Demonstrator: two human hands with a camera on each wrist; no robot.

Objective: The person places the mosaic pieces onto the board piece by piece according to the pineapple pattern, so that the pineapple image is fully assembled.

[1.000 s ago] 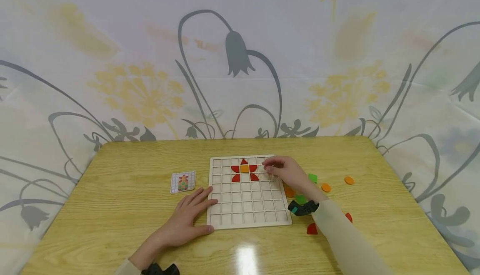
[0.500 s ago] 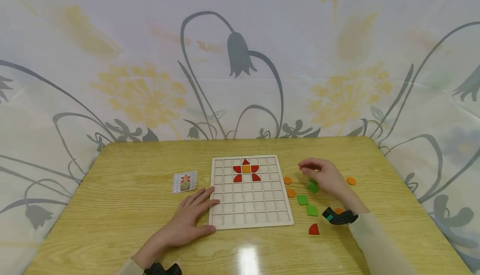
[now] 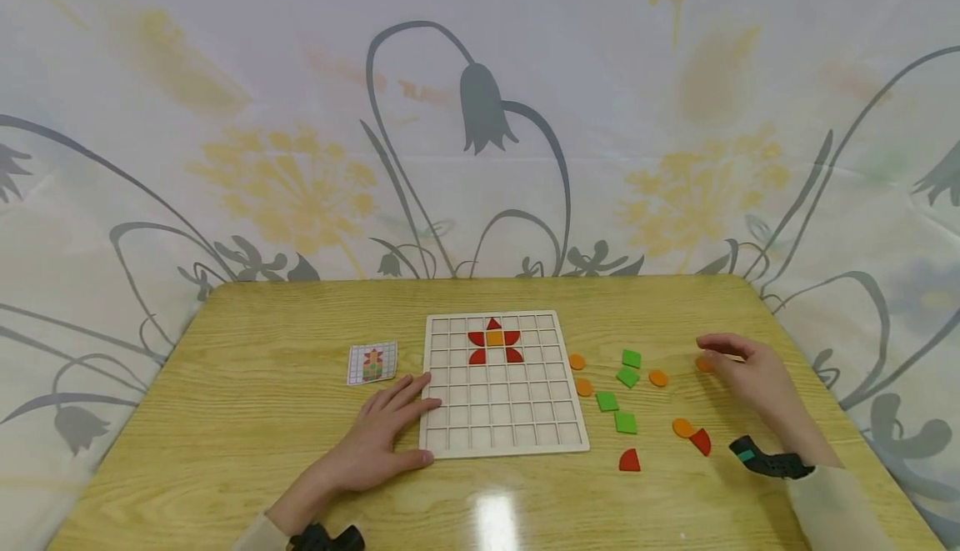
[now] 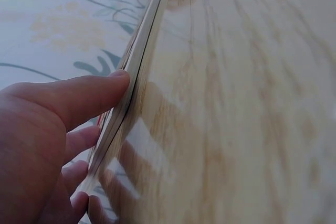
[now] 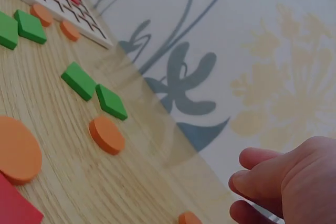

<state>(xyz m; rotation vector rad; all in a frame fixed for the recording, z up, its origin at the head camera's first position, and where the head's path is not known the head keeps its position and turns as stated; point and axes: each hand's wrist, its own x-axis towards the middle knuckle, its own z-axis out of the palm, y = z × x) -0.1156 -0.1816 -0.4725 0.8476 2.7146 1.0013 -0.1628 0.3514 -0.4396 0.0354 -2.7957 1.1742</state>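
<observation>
A white gridded board [image 3: 480,405] lies on the wooden table. Its upper cells hold a red triangle [image 3: 493,324], an orange square [image 3: 495,338] and several red quarter-circle pieces [image 3: 477,357] around that square. My left hand [image 3: 375,438] rests at the board's left edge, fingers spread over the rim; in the left wrist view the thumb [image 4: 100,93] touches the edge. At the far right, my right hand [image 3: 757,376] hovers over an orange disc [image 3: 703,364], partly covering it. The right wrist view shows this disc [image 5: 189,218] apart from the loosely bent fingers, which hold nothing.
Between board and right hand lie several green squares [image 3: 607,402] and several orange discs [image 3: 658,378]. Two red quarter-circles [image 3: 629,460] sit nearer the front. Left of the board is a small pattern card [image 3: 372,363]. A flower-printed cloth [image 3: 480,201] hangs behind the table.
My right hand has moved right, from the board's upper right across the loose pieces to the far orange disc. The left hand stays at the board's edge.
</observation>
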